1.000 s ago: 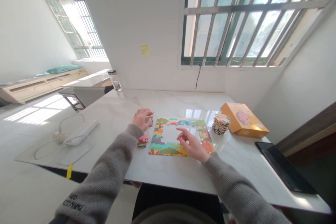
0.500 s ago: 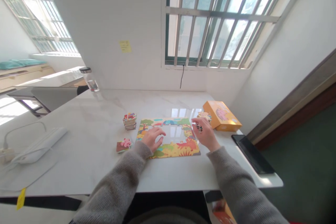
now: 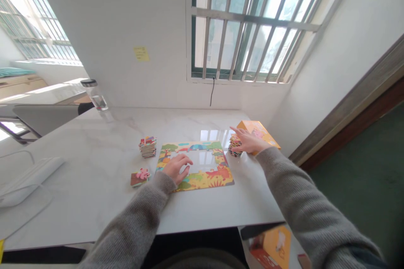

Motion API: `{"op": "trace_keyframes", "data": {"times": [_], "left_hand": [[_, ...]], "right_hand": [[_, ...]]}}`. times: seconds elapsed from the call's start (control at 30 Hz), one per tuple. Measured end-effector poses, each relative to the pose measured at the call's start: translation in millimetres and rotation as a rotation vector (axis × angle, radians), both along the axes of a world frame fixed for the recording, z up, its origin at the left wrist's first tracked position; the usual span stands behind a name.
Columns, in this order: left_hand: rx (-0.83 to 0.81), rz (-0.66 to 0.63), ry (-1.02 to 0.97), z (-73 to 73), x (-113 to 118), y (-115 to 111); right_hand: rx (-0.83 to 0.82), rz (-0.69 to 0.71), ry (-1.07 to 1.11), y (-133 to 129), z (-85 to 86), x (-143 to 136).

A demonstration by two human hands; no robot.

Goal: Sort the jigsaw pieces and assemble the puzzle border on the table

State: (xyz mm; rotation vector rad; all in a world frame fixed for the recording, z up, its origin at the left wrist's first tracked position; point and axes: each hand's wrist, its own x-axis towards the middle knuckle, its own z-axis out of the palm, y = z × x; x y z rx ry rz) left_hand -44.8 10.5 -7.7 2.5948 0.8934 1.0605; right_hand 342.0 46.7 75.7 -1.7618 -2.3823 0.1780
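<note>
A colourful puzzle frame [image 3: 202, 183] lies flat on the white table [image 3: 104, 214], its middle bare. My left hand [image 3: 177, 168] rests over the frame's left side, fingers apart and curved, holding nothing. Just right of the frame, my right hand [image 3: 248, 140] reaches over a round stack of pieces [image 3: 235, 146], thumb and fingers spread around its upper part. Left of the frame stands another stack of pieces [image 3: 147, 148], and nearer to me lies a small pile with a pink figure on top [image 3: 140, 177].
An orange box [image 3: 263, 131] stands behind my right hand. A bottle [image 3: 96, 96] is at the far left corner and a white power strip [image 3: 33, 181] at the left. Another orange box [image 3: 277, 241] sits below the table edge.
My right hand has moved from the frame's right edge to the round stack and spread its fingers; the dark patterned piece it held is no longer seen in it. The view has shifted right.
</note>
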Motion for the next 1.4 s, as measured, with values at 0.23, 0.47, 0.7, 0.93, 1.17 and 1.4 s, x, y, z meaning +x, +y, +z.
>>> {"op": "trace_keyframes", "data": {"times": [0.23,0.47,0.7,0.93,1.17,1.4], "left_hand": [[0.011,-0.010,0.013,-0.5,-0.5,0.0],[0.019,-0.012,0.000,-3.7,-0.5,0.7],[0.005,0.010,0.027,-5.4,-1.2,1.9],[0.043,0.008,0.008,-1.0,0.0,-1.1],[0.131,0.060,-0.074,7.0,0.2,-3.4],[0.224,0.043,0.002,-2.4,0.8,2.4]], "right_hand": [[-0.154,0.000,-0.114,15.1,12.7,-3.6],[-0.094,0.035,-0.097,13.5,14.4,0.3],[-0.060,0.024,-0.168,18.2,25.6,4.7],[-0.024,0.076,-0.096,7.7,50.5,-22.2],[-0.165,0.349,0.137,-23.6,41.6,-114.0],[-0.306,0.560,0.204,-33.8,6.1,-171.4]]}}
